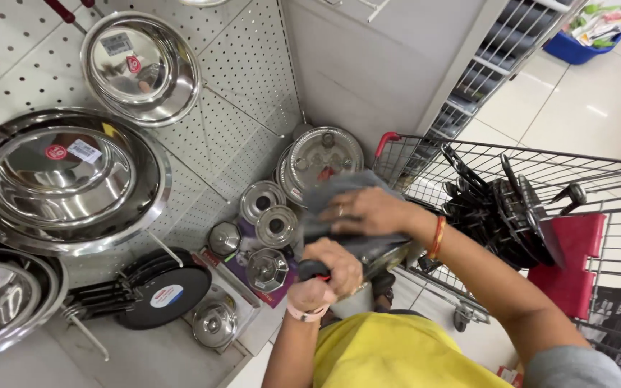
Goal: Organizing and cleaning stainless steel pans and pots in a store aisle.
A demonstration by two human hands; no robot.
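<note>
- Left hand (323, 276): fist closed around the dark handle (313, 269) of a steel pan (382, 255). This grip appears to steady the pan and keep it level in front of the body.
- Right hand (368, 210): spread flat, palm down, pressing a grey cloth (339, 188) onto the pan. The flat hand keeps the soft fabric against the metal. A ring shows on one finger and an orange bangle (437, 237) on the wrist.
- Steel pan: directly beneath the right hand, just right of the left fist; only a polished edge is visible, the rest is hidden by cloth and hands.
- Beyond the hands: an embossed round steel tray (324, 156) stands on edge against the pegboard wall (242, 79).
- Left of the left hand: small faceted steel containers with knobbed lids (268, 269), then a flat black griddle pan (164, 289). Large mirror-finish steel bowls (66, 183) hang on hooks farther left.
- Right of the right hand: a wire shopping trolley (576, 169) holding stacked dark pans (501, 208).
</note>
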